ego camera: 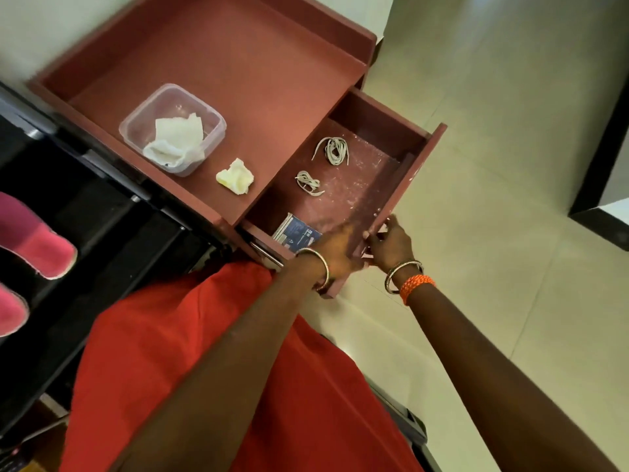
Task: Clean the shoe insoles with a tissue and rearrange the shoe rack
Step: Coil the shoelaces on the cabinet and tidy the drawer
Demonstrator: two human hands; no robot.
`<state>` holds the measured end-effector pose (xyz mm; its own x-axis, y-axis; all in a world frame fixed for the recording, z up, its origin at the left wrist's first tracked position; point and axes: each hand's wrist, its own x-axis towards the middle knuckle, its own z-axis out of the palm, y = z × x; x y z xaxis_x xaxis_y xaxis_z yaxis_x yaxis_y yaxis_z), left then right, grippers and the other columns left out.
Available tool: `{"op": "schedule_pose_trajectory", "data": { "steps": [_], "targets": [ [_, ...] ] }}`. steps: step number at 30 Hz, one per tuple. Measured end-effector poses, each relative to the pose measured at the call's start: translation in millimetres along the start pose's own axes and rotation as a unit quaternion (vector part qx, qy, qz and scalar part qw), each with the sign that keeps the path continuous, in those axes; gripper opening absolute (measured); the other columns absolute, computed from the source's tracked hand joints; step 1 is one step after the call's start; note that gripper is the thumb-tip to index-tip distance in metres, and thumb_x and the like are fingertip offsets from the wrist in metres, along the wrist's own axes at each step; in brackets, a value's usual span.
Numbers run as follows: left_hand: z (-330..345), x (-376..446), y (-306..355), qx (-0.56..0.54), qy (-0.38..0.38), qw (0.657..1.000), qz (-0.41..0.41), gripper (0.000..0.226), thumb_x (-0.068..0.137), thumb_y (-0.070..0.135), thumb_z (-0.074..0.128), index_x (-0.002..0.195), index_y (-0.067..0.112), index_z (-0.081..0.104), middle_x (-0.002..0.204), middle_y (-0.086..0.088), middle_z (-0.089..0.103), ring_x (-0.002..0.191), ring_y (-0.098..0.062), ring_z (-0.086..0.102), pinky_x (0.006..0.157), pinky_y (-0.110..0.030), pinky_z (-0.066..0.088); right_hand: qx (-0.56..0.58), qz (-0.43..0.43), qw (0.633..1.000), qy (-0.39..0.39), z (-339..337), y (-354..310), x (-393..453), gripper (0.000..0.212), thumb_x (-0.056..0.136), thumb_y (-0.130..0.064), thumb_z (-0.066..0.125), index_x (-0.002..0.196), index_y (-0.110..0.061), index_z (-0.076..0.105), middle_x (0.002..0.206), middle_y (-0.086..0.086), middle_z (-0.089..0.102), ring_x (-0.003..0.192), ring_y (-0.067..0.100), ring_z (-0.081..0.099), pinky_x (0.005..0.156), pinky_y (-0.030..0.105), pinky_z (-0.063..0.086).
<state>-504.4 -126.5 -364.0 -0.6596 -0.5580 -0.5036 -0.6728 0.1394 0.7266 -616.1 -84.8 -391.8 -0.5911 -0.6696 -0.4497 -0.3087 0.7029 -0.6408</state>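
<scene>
Head view: your right hand [391, 241] grips the open drawer [422, 155] front at centre; your left hand [335, 248] blurs inside, fingers unclear. Used tissue [235, 176] lies centre-left; rearranging remains.

The maroon drawer [413, 172] stands pulled out of the shoe rack [238, 56]. The right hand [391, 241] grips its front panel; the left hand [335, 248], blurred, seems to reach inside. At the drawer's 12 o'clock lie two shoelace bundles [332, 149]. At 10 o'clock sits a crumpled tissue [235, 176], beside a clear container [173, 127].
</scene>
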Motion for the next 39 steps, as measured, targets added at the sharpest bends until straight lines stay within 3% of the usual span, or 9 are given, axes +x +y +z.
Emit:
{"op": "schedule_pose_trajectory", "data": {
  "steps": [2,6,12,19,23,25,28,32,39],
  "targets": [
    [11,-1,-4,0.092,-0.011,0.996,0.008,0.088,0.081,0.018,0.069,0.148,0.025,0.014,0.146,-0.007,0.037,0.123,-0.031,0.048,0.096,-0.036,0.043,0.01,-0.001,1.0,0.02,6,1,-5,0.031,0.088,-0.005,0.051,0.119,-0.003,0.048,0.098,0.022,0.065,0.086,0.04,0.063,0.075,0.052,0.054],
    [19,-7,-10,0.172,0.071,0.982,0.03,0.094,0.085,0.012,0.059,0.148,0.035,-0.006,0.157,-0.001,0.014,0.126,-0.033,0.047,0.089,-0.044,0.047,0.01,0.022,0.997,0.07,11,-8,-7,0.007,0.084,-0.001,0.052,0.085,-0.009,0.05,0.093,0.023,0.065,0.082,0.036,0.061,0.069,0.03,0.046],
    [5,-1,-28,0.231,0.153,0.961,0.018,0.099,0.08,0.022,0.064,0.149,0.028,-0.007,0.158,-0.003,0.004,0.146,-0.025,0.005,0.114,-0.045,0.026,0.075,0.056,0.992,0.083,31,-25,3,0.016,0.078,0.005,0.05,0.074,-0.011,0.05,0.082,0.015,0.062,0.077,0.036,0.063,0.066,0.053,0.055],
    [-35,-7,-51,0.247,0.272,0.928,-0.064,0.077,0.093,0.033,0.049,0.15,0.021,-0.001,0.159,-0.004,0.001,0.146,-0.023,-0.003,0.117,-0.038,0.004,0.105,0.012,0.992,0.064,71,-69,13,0.007,0.083,-0.003,0.053,0.084,-0.01,0.054,0.084,0.01,0.061,0.075,0.024,0.056,0.075,0.035,0.05],
    [-66,-19,-63,0.245,0.293,0.921,-0.079,0.072,0.095,0.03,0.044,0.15,0.015,0.001,0.159,-0.005,0.002,0.146,-0.022,-0.003,0.118,-0.037,0.002,0.16,0.038,0.986,0.027,96,-95,21,0.018,0.082,-0.007,0.047,0.098,-0.008,0.053,0.101,0.02,0.061,0.091,0.043,0.061,0.077,0.055,0.053],
    [-73,-25,-67,0.24,0.295,0.923,-0.066,0.066,0.095,0.024,0.041,0.15,0.012,0.005,0.159,-0.005,0.004,0.146,-0.021,-0.002,0.119,-0.035,0.002,0.171,0.047,0.984,0.012,96,-116,18,0.026,0.083,-0.009,0.05,0.107,-0.001,0.056,0.107,0.021,0.061,0.097,0.041,0.06,0.083,0.044,0.052],
    [-75,-32,-65,0.247,0.319,0.915,0.012,0.06,0.089,0.018,0.032,0.148,0.009,0.021,0.156,-0.008,0.019,0.146,-0.022,0.01,0.119,-0.034,0.008,0.166,0.053,0.985,0.015,91,-135,21,0.034,0.088,-0.03,0.054,0.098,0.001,0.064,0.098,0.013,0.066,0.092,0.032,0.061,0.076,0.031,0.048],
    [-93,-36,-67,0.233,0.43,0.871,0.04,0.062,0.077,0.009,0.041,0.139,0.004,0.04,0.148,-0.014,0.036,0.14,-0.031,0.027,0.114,-0.041,0.018,0.191,0.067,0.979,-0.026,93,-142,25,0.036,0.076,-0.046,0.068,0.069,-0.015,0.051,0.075,0.0,0.056,0.085,0.034,0.063,0.079,0.052,0.054],
    [-109,-28,-98,0.193,0.495,0.838,-0.123,0.073,0.082,0.007,0.039,0.149,0.007,0.011,0.158,-0.01,0.008,0.146,-0.028,0.004,0.118,-0.041,0.001,0.177,0.078,0.981,-0.031,103,-145,43,0.074,0.066,-0.054,0.073,0.111,0.001,0.053,0.109,0.012,0.056,0.099,0.036,0.059,0.084,0.053,0.051]
  ]
}}
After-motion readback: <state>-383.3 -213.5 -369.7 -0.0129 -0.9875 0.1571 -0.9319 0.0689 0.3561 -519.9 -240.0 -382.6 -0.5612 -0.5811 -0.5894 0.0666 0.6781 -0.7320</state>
